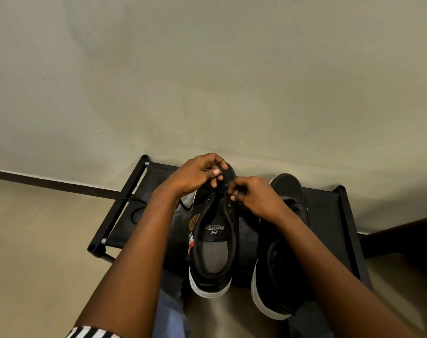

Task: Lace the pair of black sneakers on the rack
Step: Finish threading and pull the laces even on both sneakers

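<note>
A loose black lace (136, 211) is trailing on the rack (329, 215), left of the hands. The left hand (195, 174) and right hand (254, 196) are pinching lace ends with curled fingers (216, 173) over the left sneaker (213, 240). The right sneaker (278, 264) is lying just beside the right hand.

I see both bare forearms reaching forward, left hand (199, 172) and right hand (252, 194) close together, fingers curled, pinching.
</note>
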